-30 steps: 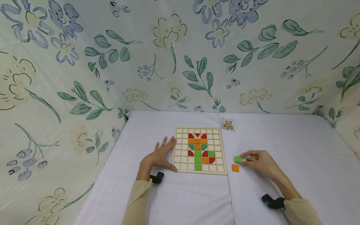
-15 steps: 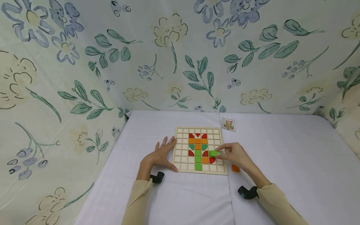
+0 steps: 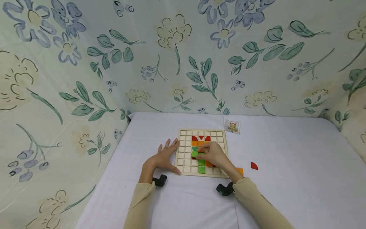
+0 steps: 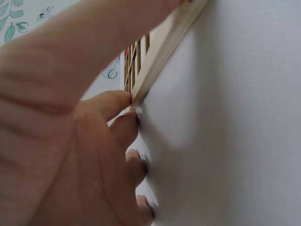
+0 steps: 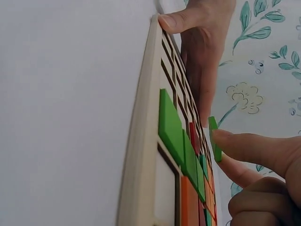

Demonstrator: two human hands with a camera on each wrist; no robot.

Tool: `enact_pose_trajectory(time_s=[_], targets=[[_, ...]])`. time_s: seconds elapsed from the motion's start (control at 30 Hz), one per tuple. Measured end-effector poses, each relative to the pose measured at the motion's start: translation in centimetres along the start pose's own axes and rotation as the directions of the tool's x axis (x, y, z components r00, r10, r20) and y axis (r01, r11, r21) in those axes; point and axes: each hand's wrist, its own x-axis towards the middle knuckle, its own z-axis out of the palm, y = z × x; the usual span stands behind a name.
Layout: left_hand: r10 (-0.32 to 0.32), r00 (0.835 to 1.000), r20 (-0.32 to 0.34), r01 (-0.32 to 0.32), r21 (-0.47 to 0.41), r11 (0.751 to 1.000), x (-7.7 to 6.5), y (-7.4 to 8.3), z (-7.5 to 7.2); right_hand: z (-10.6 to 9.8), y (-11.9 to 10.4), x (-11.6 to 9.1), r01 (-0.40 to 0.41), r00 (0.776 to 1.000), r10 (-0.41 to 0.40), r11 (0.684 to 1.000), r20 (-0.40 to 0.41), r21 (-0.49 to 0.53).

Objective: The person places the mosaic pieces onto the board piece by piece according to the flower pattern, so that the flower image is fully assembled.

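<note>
A wooden grid board (image 3: 186, 163) lies on the white cloth, with red, orange and green tiles set in its cells in a flower-like pattern. My left hand (image 3: 162, 159) rests at the board's left edge, fingers spread; thumb and fingertips touch the frame, as the left wrist view also shows. Between thumb and forefinger my right hand (image 3: 213, 155) pinches a green square tile (image 5: 215, 139), held over the left-middle part of the pattern. In the head view this hand hides part of the pattern behind it.
Right of the board lie an orange square tile (image 3: 240, 171), partly hidden by the right wrist, and a red quarter-round tile (image 3: 254, 166). A small printed pattern card (image 3: 233, 126) lies beyond the board's upper right corner. Floral cloth (image 3: 171, 63) hangs behind the table.
My right hand has carried the green tile leftward from beside the board, across its right side, to the left-middle of the pattern. The red tile now lies uncovered. The left hand has stayed put.
</note>
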Motion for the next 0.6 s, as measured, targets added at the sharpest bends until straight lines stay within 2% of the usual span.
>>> enact_pose_trajectory(time_s=[0.27,0.6], targets=[[0.004,1.0,-0.001,-0.004,0.002,1.0,0.0,0.0,0.0,1.8,-0.8,1.0,-0.007,1.0,0.007,0.999,-0.011,-0.034],[0.005,1.0,-0.003,-0.005,0.002,1.0,-0.1,0.1,0.0,2.1,-0.8,1.1,0.007,1.0,-0.007,1.0,-0.013,-0.027]])
